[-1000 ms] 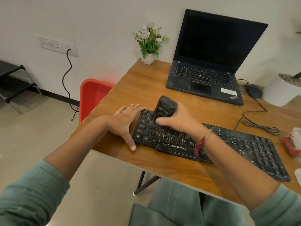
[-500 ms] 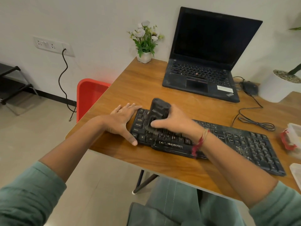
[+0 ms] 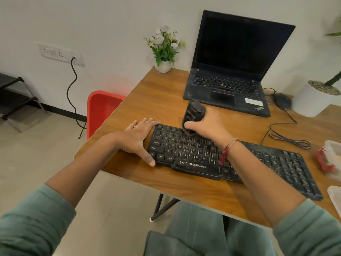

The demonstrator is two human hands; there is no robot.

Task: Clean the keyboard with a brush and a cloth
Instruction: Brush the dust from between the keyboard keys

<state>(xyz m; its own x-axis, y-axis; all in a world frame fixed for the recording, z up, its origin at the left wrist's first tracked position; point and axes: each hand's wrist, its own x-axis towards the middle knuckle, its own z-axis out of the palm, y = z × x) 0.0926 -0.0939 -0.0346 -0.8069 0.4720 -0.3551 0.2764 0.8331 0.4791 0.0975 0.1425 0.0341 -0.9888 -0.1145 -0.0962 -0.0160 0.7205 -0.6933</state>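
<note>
My left hand lies flat on the bench, fingers straight, touching the left end of the dusty black keyboard. My right hand is curled tight around the brush, whose bristles rest on the upper key rows. A laptop stands open behind.

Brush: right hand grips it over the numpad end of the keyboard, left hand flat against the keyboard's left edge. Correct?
Not quite. The head view shows the brush over the left letter section of the keyboard, near the top rows, not the numpad end. The rest holds: the right hand grips it, and the left hand lies flat against the left edge.
</note>
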